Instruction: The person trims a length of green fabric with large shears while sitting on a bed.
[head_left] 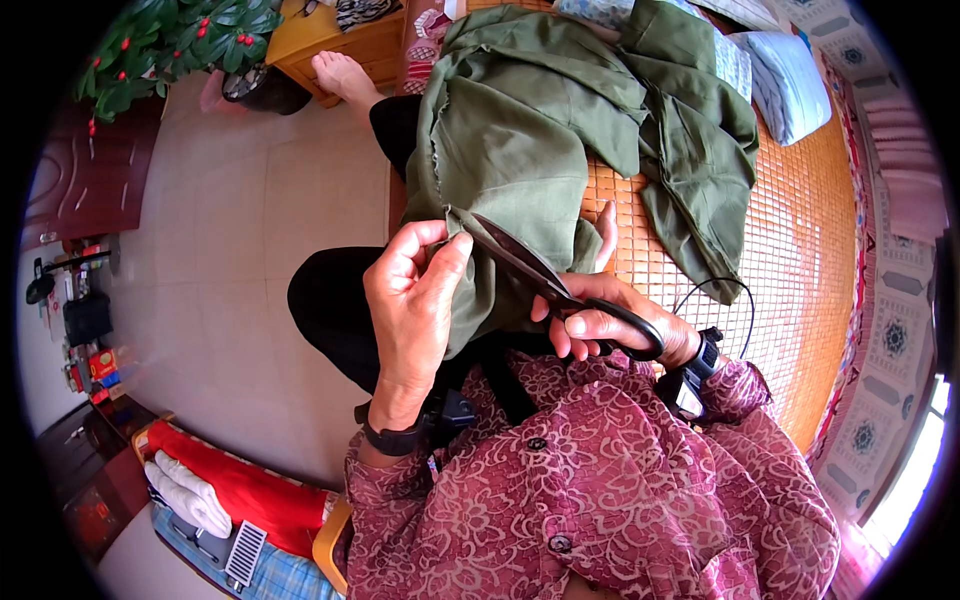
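A large olive-green cloth garment (515,150) lies across my lap and the mat, with a frayed seam along its left side. My left hand (415,295) pinches the cloth at this seam between thumb and fingers. In my right hand (610,315) is a pair of dark scissors (525,258), fingers through the handle loops. Their blades slant up and left, and the tips reach the seam right beside my left fingertips. Whether the blades are parted at the tips is hard to make out. Another part of the green cloth (700,170) spreads to the right.
I sit on a woven tile mat (780,230). Pillows (785,85) lie at the far right. A thin black cable (752,315) loops near my right wrist. At far left stand a potted plant (265,90) and a wooden cabinet (340,45); a red-covered seat (250,490) is lower left.
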